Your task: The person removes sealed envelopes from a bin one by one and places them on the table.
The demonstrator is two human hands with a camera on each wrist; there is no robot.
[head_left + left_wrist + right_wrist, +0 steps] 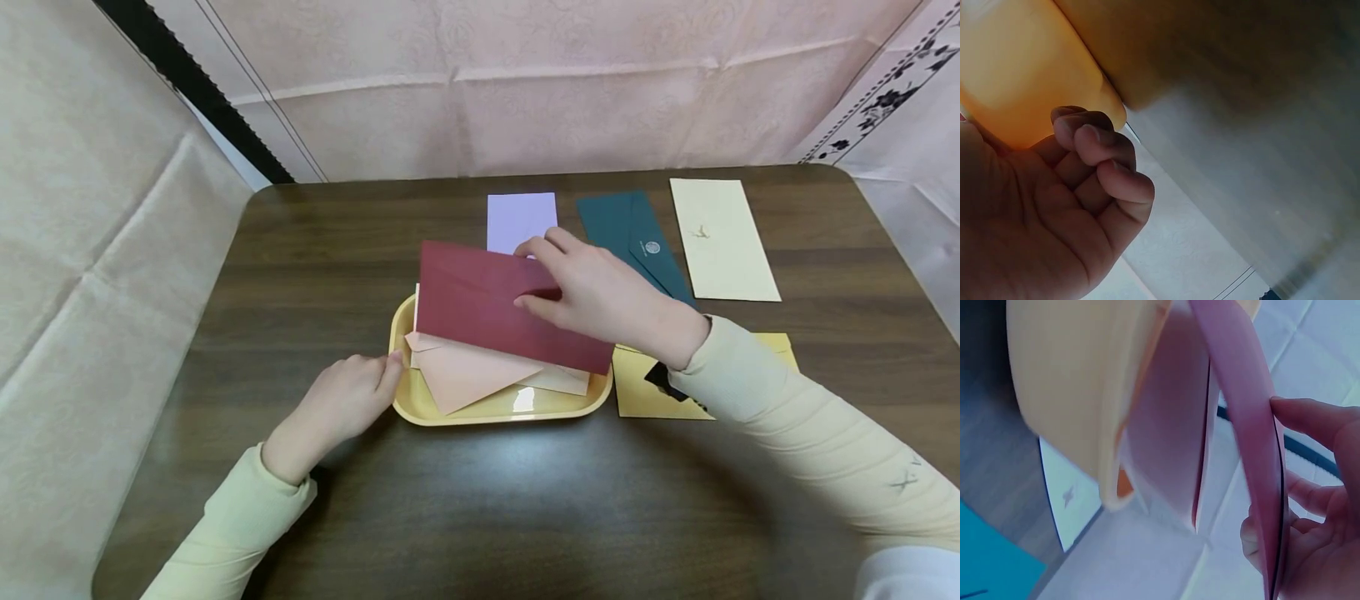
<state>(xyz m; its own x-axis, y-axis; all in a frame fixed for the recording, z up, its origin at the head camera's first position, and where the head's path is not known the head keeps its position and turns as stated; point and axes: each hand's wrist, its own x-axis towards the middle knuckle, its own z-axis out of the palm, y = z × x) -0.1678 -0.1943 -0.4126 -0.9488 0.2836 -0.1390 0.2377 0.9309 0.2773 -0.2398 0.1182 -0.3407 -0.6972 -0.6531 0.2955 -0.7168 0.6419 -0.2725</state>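
The right hand (600,287) pinches the red envelope (483,302) over the tray (480,410), thumb on its near face, fingers at its far edge. The left hand (348,392), its contact partly hidden, seems to pinch the tray's left rim, steadying it.

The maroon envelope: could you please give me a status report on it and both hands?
Right hand pinching maroon envelope above yellow tray. Left hand holding tray's left end. Pale pink envelope in tray, partly under the maroon one.

Lilac card (521,221) part-hidden behind maroon envelope (472,292); seal print (652,247) too small to read
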